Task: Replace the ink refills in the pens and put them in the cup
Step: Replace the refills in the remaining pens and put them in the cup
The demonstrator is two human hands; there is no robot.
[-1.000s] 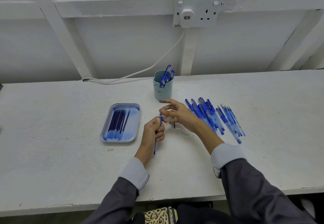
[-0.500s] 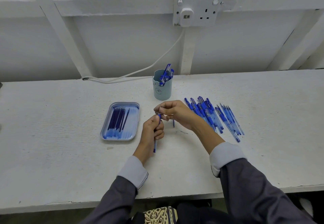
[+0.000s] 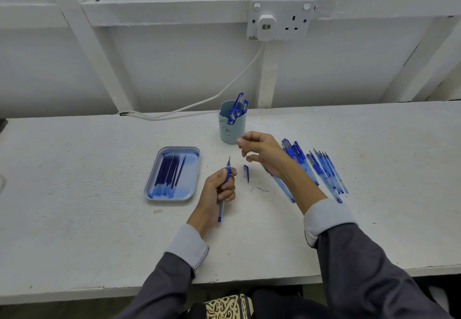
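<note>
My left hand [image 3: 218,190] grips a blue pen [image 3: 227,169] held nearly upright, its thin tip pointing away from me. My right hand [image 3: 264,155] hovers just right of that tip with fingers loosely curled; whether it pinches a small part is unclear. A blue pen cap [image 3: 246,172] lies on the table between my hands. The light-blue cup [image 3: 230,131] behind holds several pens [image 3: 238,109]. A blue tray [image 3: 180,148] to the left holds several dark refills [image 3: 169,171]. Several blue pens [image 3: 324,171] lie in a row to the right, partly under my right forearm.
The white table [image 3: 87,206] runs the full width, with its front edge near my elbows. On the wall behind it are a socket with a plug [image 3: 267,25] and a white cable [image 3: 199,104] trailing down to the table's back edge.
My right hand has left the pen's tip and risen back toward the cup. The thin tip now shows bare above my left hand. The cap stays on the table.
</note>
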